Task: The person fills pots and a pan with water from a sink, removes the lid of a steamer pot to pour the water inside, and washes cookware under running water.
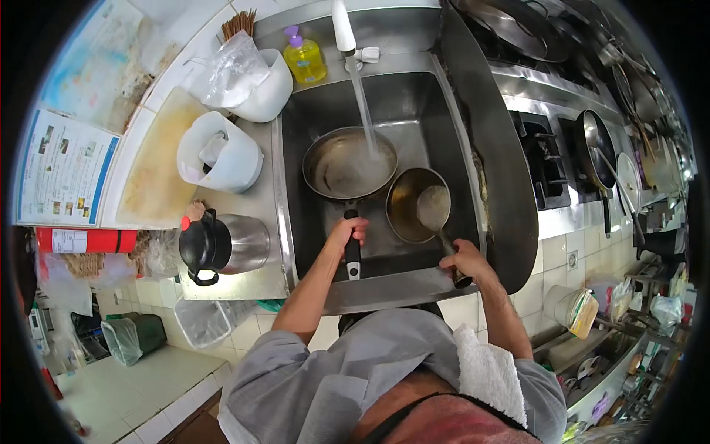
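Frying pan: sits in the sink, centre of frame, catching water from the faucet. Has its black handle gripped by the left hand, fingers closed around it. Sits just left of a deep pot, held by the handle in the closed right hand.

Along the left, from the top down: a bottle of yellow liquid with a purple pump, a white tub topped by a crumpled clear bag, a second white tub, and a steel jug with a black lid and handle. Farther left, a blue-edged printed notice above a red object with a white label. On the right, a dark burner beside a black frying pan with a ladle resting across.
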`<state>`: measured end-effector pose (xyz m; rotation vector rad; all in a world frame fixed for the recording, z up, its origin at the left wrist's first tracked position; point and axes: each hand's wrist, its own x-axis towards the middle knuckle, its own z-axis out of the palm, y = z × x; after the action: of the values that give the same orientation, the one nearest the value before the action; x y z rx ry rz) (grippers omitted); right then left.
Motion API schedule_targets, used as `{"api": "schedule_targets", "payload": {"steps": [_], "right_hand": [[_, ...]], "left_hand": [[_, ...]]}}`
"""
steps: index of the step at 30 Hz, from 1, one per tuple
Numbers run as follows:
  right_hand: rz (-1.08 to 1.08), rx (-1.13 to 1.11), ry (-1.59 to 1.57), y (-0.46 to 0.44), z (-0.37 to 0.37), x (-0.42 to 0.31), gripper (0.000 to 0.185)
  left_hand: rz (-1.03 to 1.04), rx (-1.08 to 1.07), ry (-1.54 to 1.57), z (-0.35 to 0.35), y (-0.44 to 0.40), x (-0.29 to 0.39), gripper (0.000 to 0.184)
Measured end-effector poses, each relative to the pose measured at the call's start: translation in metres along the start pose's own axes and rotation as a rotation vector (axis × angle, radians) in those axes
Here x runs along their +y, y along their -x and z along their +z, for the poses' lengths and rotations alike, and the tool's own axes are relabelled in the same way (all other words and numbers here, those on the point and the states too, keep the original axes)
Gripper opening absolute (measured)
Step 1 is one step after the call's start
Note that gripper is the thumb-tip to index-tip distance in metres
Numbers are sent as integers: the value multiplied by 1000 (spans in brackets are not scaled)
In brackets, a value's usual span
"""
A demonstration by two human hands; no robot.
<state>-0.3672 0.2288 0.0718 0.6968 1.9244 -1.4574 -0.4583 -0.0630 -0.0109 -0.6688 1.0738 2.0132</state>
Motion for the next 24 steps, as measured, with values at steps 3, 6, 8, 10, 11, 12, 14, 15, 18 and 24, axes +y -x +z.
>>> {"api": "schedule_targets", "payload": {"steps": [3, 6, 8, 10, 11, 12, 14, 15, 18, 24], "right_hand": [[61, -60, -108, -10, -2, -11, 49], [72, -134, -222, -44, 2, -15, 20], [7, -227, -252, -83, 9, -11, 16], [13, -279, -359, -123, 19, -3, 17], [26, -335, -459, -140, 26, 1, 18], [25, -337, -473, -150, 33, 2, 18], [0, -267, -260, -167, 46, 3, 21], [1, -225, -50, -182, 52, 9, 32], [-107, -161, 21, -210, 69, 19, 42], [-436, -145, 91, -282, 90, 45, 49]], "left_hand": [[57, -81, -63, 14, 26, 15, 20], [101, -133, -39, 32, 56, 29, 18], [111, -174, -92, 37, 73, 33, 26], [111, -179, -105, 44, 94, 35, 25], [117, -166, -101, 46, 105, 35, 24], [120, -153, -98, 47, 114, 34, 23], [131, -154, -131, 45, 128, 28, 21], [119, -142, -136, 45, 138, 27, 21], [107, -124, -157, 45, 164, 17, 20], [55, -150, -147, 44, 204, -8, 19]]}}
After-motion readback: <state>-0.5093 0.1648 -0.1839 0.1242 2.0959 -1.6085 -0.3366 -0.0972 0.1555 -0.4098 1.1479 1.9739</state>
